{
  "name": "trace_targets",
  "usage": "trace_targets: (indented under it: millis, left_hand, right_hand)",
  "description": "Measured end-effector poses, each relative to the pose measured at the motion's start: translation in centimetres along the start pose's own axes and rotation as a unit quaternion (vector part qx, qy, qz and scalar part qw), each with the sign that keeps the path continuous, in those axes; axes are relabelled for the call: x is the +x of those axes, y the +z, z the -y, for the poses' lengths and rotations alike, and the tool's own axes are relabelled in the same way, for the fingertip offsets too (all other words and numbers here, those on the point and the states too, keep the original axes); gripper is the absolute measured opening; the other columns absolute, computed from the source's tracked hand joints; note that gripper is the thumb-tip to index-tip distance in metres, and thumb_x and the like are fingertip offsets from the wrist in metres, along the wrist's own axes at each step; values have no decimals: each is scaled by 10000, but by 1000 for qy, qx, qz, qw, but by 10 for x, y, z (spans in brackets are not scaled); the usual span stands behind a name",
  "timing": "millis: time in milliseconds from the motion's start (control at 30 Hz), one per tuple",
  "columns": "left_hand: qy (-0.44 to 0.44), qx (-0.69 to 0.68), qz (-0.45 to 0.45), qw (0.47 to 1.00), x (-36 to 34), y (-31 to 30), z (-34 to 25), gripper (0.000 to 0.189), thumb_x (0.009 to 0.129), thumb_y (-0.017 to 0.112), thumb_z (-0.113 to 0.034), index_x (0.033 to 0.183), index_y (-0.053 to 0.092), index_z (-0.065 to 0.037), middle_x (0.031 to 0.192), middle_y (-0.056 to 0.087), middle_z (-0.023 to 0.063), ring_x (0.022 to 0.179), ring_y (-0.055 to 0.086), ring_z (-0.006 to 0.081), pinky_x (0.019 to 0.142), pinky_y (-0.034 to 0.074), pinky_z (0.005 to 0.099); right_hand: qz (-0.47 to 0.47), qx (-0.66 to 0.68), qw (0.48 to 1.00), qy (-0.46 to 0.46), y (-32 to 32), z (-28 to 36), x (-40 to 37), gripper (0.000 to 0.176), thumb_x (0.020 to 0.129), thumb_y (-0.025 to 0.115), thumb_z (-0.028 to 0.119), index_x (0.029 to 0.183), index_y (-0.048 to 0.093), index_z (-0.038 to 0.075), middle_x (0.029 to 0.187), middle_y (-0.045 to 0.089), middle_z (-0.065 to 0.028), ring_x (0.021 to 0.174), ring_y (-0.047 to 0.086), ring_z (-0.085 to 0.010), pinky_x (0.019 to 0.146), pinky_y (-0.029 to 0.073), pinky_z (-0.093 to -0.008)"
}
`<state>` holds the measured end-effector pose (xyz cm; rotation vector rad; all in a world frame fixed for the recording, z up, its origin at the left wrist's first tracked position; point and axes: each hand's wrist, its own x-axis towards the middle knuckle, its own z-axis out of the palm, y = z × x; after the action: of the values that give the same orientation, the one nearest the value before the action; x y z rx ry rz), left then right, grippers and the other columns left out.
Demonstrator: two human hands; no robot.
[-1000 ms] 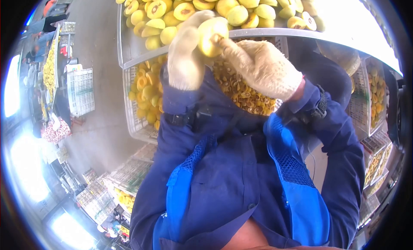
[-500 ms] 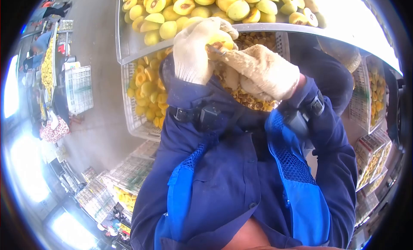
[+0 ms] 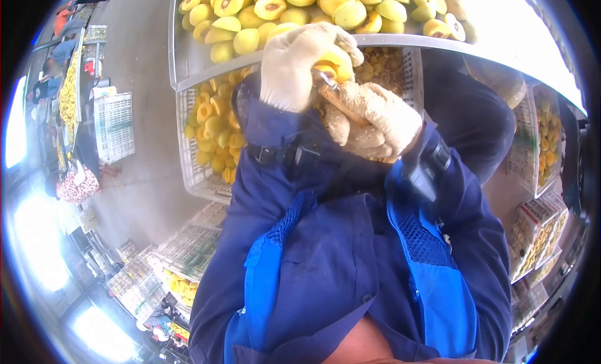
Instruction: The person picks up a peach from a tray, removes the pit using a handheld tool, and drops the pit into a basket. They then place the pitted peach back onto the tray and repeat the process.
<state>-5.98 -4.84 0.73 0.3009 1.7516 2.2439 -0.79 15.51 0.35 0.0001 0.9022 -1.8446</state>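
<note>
My left hand (image 3: 289,70), in a pale knit glove, is closed around a yellow peach half (image 3: 339,64) just over the metal table's front edge. In my right hand (image 3: 382,118), whose glove is stained and rough, is a wooden-handled pitting knife (image 3: 343,105). Its short metal tip touches or nearly touches the fruit's cut face; exact contact is hard to make out. Beneath both hands stands a crate holding brown pits and scraps (image 3: 380,62). Many peach halves (image 3: 269,7), some with pits showing, lie piled on the metal table (image 3: 210,75).
A white crate (image 3: 186,123) of peach halves stands left of my legs. Another crate (image 3: 523,138) and stacked crates (image 3: 532,232) are at right. More crates (image 3: 194,245) stand behind at left. Across the grey floor (image 3: 147,113), people work along another fruit-covered table (image 3: 70,95).
Both hands have shifted slightly right with the peach half. My right hand has turned and dropped a little, so the knife's metal tip and handle show more clearly.
</note>
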Motion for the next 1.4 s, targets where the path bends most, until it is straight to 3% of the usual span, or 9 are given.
trace_targets:
  millis: [133, 400, 567, 800, 900, 1000, 1033, 1133, 1400]
  left_hand:
    - [-137, -243, -191, 941, 13, -10, 9, 547, 1087, 515, -499, 1124, 691, 17, 1015, 742, 202, 780, 730, 342, 678, 595, 427]
    - [-35, -175, -163, 970, -9, -11, 8, 404, 999, 634, -292, 1241, 693, 25, 1128, 759, 205, 918, 783, 365, 718, 644, 420]
    - [-48, -102, -173, 978, -13, -18, 6, 287, 950, 642, -137, 1163, 729, 35, 1162, 743, 206, 874, 769, 316, 681, 639, 404]
    - [-47, -99, -150, 983, -24, -29, 4, 318, 945, 703, -212, 1123, 744, 49, 1181, 742, 177, 811, 754, 257, 694, 618, 354]
    - [-75, 132, -169, 974, -61, -55, -37, 363, 957, 744, -274, 1130, 756, 45, 1185, 760, 164, 872, 763, 248, 738, 627, 374]
    - [-149, 597, -191, 765, -91, -114, -69, 426, 1013, 758, -357, 1172, 807, 35, 1108, 814, 183, 1022, 778, 298, 956, 585, 397]
    - [-99, 718, -205, 658, -94, -143, -66, 344, 976, 776, -332, 1144, 841, -40, 1092, 799, 196, 945, 782, 286, 909, 598, 394]
    - [-97, 533, -329, 773, -70, -143, -69, 426, 976, 753, -436, 1159, 837, -61, 1163, 799, 206, 1071, 766, 385, 986, 584, 441]
    - [-204, 744, -135, 621, 28, -247, 4, 600, 874, 775, -488, 1253, 765, -22, 1223, 768, 265, 1151, 738, 395, 1002, 576, 475]
  right_hand:
    - [-138, -333, 890, -279, 12, -37, 12, 479, 1151, 608, 439, 1044, 755, -5, 729, 610, -31, 721, 637, -179, 630, 510, -346]
    - [-321, -258, 909, -67, 8, -20, -15, 543, 1138, 613, 520, 926, 735, 36, 657, 599, 19, 579, 516, -62, 542, 419, -278]
    - [-359, -661, 657, -53, -10, -38, -7, 548, 1116, 560, 531, 910, 800, 83, 853, 736, -258, 844, 727, -491, 757, 569, -598]
    - [-380, -642, 663, -57, -20, -48, -17, 528, 1113, 585, 513, 915, 794, 71, 856, 768, -219, 822, 745, -452, 749, 584, -549]
    - [-271, -445, 854, 13, -35, -23, -27, 517, 1113, 593, 501, 923, 797, 66, 865, 777, -213, 826, 751, -442, 750, 588, -529]
    - [-393, -709, 584, 40, -75, -53, -21, 556, 1118, 597, 521, 956, 795, 28, 866, 773, -226, 818, 754, -438, 731, 572, -514]
    - [-404, -658, 635, -27, -70, -48, -21, 560, 1116, 600, 526, 944, 790, 28, 861, 763, -235, 825, 750, -446, 733, 569, -520]
    - [-370, -537, 752, -100, -28, -29, -7, 520, 1108, 619, 519, 957, 786, 49, 841, 734, -249, 841, 720, -482, 740, 558, -557]
    - [-302, -459, 818, -167, -6, -31, -3, 428, 1102, 684, 412, 1045, 789, 1, 897, 746, -250, 830, 741, -384, 753, 557, -485]
